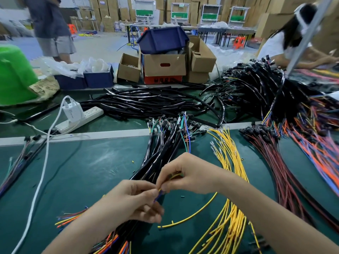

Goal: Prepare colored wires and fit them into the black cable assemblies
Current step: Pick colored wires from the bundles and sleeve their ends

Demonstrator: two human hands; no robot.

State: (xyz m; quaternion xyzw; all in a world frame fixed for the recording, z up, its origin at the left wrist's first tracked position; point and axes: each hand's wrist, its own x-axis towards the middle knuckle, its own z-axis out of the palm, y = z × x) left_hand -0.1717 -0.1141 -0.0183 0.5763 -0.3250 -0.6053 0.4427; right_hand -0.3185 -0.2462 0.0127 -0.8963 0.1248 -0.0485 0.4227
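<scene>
Yellow insulated wire (192, 214) is pinched in the right hand (185, 174) at its near tip, its loose length curving over the green bench mat (88, 173). The left hand (135, 200) is closed around blue and orange wire ends (158, 196) of one glossy black sleeved cable assembly (161, 153) from the bundle beneath. This looks like the fitting step; next, the yellow tip must line up with those ends and slide into the sleeve. Spare yellow wires (229, 154) lie just right.

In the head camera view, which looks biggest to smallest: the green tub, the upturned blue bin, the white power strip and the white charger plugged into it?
1. Green tub, though it is cut off at the left edge.
2. Blue bin, farther back, so possibly larger than it looks.
3. Power strip.
4. Charger.
</scene>
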